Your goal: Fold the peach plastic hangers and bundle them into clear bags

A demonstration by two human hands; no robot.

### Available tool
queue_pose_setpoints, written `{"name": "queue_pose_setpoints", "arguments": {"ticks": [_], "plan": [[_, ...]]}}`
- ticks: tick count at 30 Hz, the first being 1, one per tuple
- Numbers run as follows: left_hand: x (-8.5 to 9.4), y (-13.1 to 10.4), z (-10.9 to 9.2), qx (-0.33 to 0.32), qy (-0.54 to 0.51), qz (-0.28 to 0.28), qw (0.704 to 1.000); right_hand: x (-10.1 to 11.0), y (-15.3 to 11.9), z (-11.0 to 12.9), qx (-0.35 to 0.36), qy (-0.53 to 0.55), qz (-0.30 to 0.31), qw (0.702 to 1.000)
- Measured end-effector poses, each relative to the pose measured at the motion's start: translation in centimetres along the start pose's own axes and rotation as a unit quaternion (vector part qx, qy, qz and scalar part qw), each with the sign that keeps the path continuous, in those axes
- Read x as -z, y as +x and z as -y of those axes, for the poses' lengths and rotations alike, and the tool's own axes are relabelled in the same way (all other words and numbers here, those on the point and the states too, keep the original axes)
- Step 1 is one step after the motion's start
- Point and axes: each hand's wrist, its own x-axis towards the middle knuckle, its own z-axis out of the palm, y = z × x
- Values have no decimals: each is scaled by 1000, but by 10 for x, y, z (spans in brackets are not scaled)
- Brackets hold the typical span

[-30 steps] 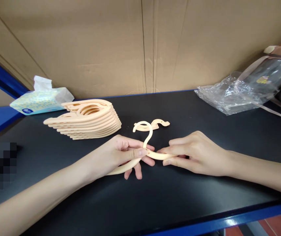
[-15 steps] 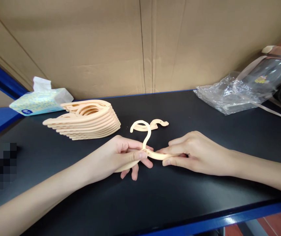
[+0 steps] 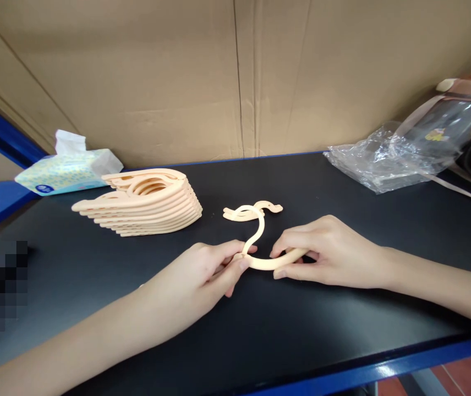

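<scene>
A cream plastic hanger point(image 3: 263, 264) is held between my two hands above the black table, its curved hook rising from the middle and leaning right. My left hand point(image 3: 214, 275) pinches it at the base of the hook, thumb in front; the hanger's left part is hidden by that hand. Around its right arm, the thumb and fingers of my right hand point(image 3: 318, 253) are closed. Behind the hook lies another small folded cream hanger point(image 3: 270, 207), partly covered from view. A stack of several cream folded hangers point(image 3: 157, 203) stands to the left.
At the back left sits a tissue pack point(image 3: 70, 170). A crumpled clear plastic bag point(image 3: 376, 157) and a transparent bag with a strap point(image 3: 445, 126) are at the back right. Cardboard point(image 3: 157, 77) lines the rear edge of the black table point(image 3: 260, 341).
The hook has turned and shifted right. My left hand's lower fingers have curled in, and the hanger's left part has gone out of sight behind that hand.
</scene>
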Motion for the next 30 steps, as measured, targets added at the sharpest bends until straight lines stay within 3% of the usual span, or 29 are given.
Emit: {"name": "queue_pose_setpoints", "arguments": {"ticks": [7,13,21,30], "plan": [[-4,2,5,-49,85,-44,994,1,1,-1,103,-123,-93,983],[-7,1,5,-58,90,-54,993,7,0,2,112,-256,-192,941],[-8,2,5,-74,111,-73,988,1,0,3,140,-246,-128,950],[-10,0,13,-167,209,-89,960,-2,2,2,144,-209,-88,963]]}}
